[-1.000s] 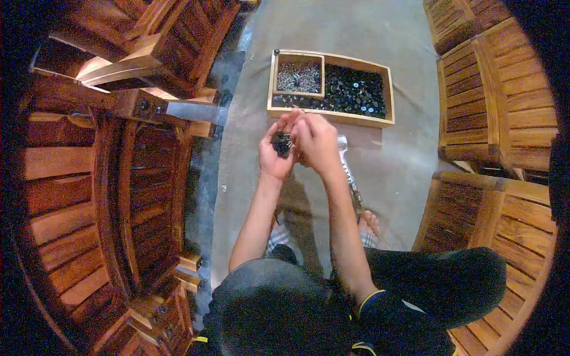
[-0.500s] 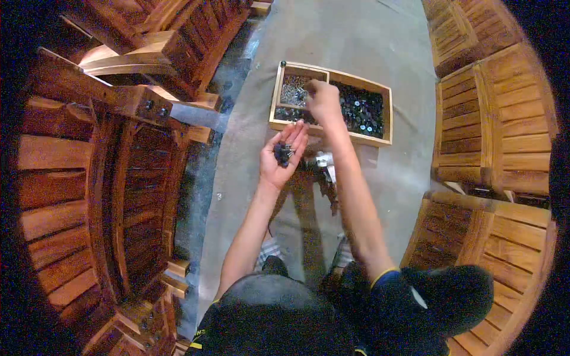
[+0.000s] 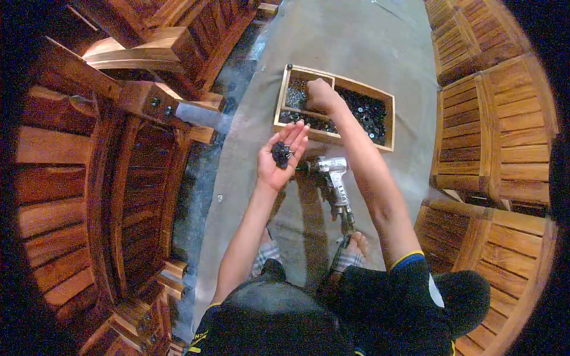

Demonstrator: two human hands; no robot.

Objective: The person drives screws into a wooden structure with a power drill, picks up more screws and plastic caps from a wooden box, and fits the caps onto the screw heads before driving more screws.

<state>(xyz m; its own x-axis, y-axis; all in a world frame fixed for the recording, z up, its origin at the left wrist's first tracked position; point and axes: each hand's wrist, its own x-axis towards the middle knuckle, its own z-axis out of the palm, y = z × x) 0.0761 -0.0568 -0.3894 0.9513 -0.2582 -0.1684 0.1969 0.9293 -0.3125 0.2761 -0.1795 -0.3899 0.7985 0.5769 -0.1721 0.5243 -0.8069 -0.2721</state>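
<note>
My left hand [image 3: 281,155] is palm up with its fingers stretched out, and a small pile of dark hardware pieces [image 3: 281,153] with a few shiny screws lies on it. Over the small-screw compartment of a divided wooden box [image 3: 338,140] is my right hand [image 3: 322,97], its fingers bent down among the screws. Whether it holds any is hidden. Silvery screws [image 3: 295,97] fill the box's upper left compartment. Dark round pieces [image 3: 363,111] lie in the larger part at the right.
A silver pneumatic tool [image 3: 336,181] lies on the grey floor covering [image 3: 356,35] below the box. Wooden slatted furniture [image 3: 47,196] stands at the left, and more slatted wooden panels [image 3: 525,133] line the right. A bare foot [image 3: 358,244] is near the tool.
The right forearm has shifted, bringing the pneumatic tool and the foot into fuller view. My right hand remains at the screw compartment, and the left still holds its pile.
</note>
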